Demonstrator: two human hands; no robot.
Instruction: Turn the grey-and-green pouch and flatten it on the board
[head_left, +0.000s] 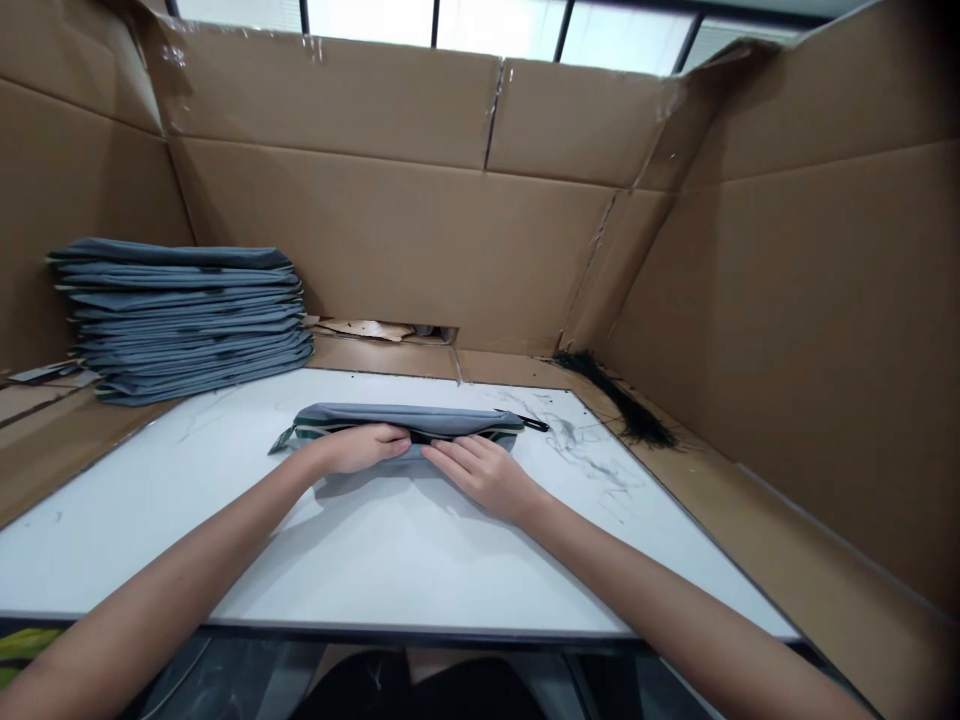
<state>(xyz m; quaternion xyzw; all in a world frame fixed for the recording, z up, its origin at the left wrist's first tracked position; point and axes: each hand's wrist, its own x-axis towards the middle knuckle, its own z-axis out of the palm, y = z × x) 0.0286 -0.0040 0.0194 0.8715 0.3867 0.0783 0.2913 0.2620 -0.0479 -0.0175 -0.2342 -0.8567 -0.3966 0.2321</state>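
A grey-blue fabric pouch [420, 415] with dark green edging lies across the white board, its long opening facing me. A small green tag sticks out at its left end and a black loop at its right end. My left hand [364, 447] grips the near edge of the opening, fingers closed on the fabric. Close beside it, my right hand [484, 475] rests on the same edge further right, its fingers together and partly inside the opening.
A tall stack of folded grey-blue pouches [191, 320] stands at the back left. A bundle of dark strands [626, 400] lies on cardboard at the right. Cardboard walls [390, 230] surround the white board [420, 580] at the back and sides.
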